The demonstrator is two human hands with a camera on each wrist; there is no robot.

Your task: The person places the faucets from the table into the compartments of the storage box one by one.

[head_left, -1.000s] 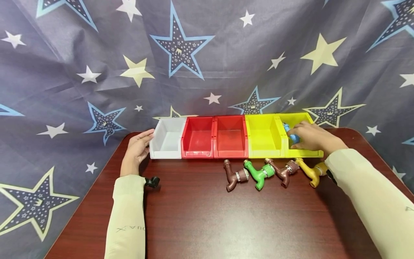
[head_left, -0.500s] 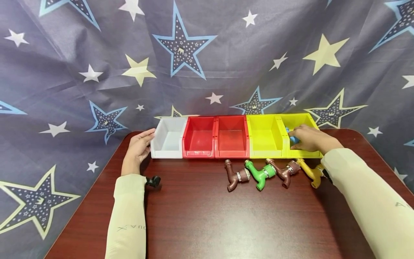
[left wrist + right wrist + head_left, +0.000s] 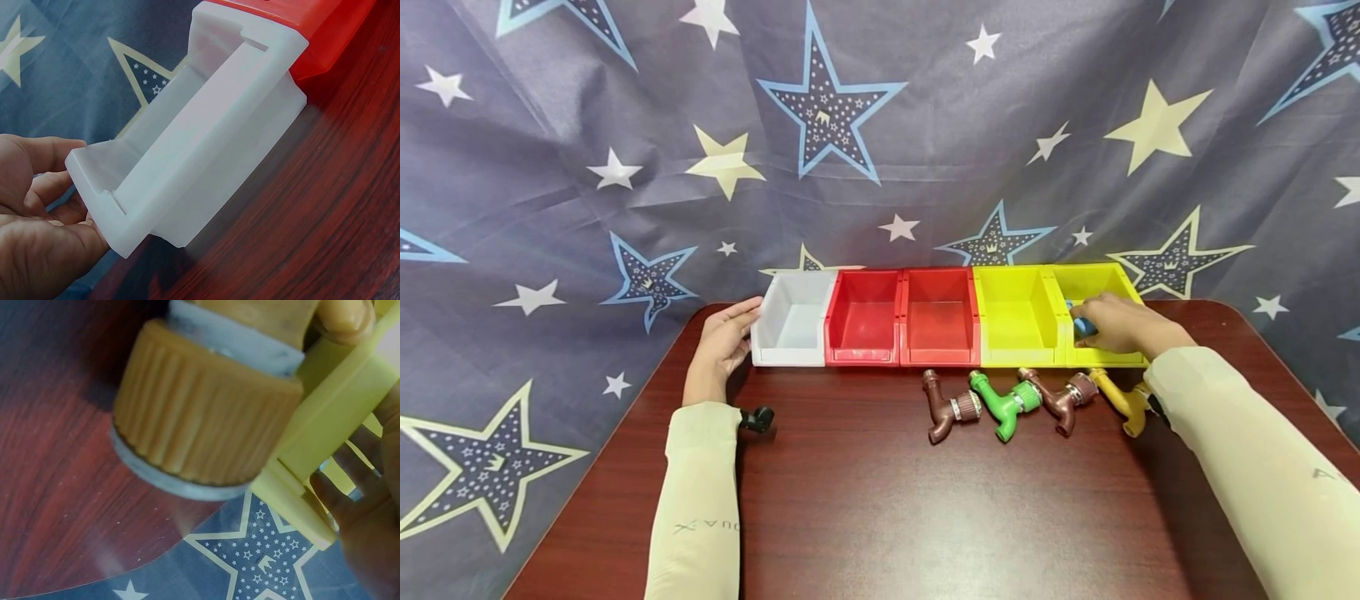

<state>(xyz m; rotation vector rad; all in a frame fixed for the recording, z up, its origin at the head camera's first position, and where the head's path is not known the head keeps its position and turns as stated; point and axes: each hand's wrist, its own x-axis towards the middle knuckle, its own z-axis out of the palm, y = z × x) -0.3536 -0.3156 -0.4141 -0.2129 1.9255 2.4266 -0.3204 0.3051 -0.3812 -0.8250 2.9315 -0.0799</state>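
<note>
My right hand (image 3: 1120, 323) reaches into the rightmost yellow bin (image 3: 1108, 358), its fingers curled round a blue tap (image 3: 1082, 327) that they mostly hide. Behind the bin's wall in the right wrist view, the fingers (image 3: 334, 494) show only partly. At the other end of the row, my left hand (image 3: 722, 337) touches the outer side of the white bin (image 3: 788, 357), with fingertips (image 3: 75, 145) at its rim corner. Along the front of the bins lie a brown tap (image 3: 942, 408), a green tap (image 3: 1004, 405), another brown tap (image 3: 1060, 402) and a yellow tap (image 3: 1122, 402).
Two red bins (image 3: 861, 357) and another yellow bin (image 3: 1017, 357) stand between the end bins, side by side. The row sits at the back of the dark red wooden table (image 3: 880, 492), before a grey star-patterned cloth (image 3: 865, 208). My right forearm passes over the yellow tap.
My right hand has lowered slightly in the rightmost yellow bin, and less of the blue tap shows. The left hand stays at the white bin. The head view has shifted a little.
</note>
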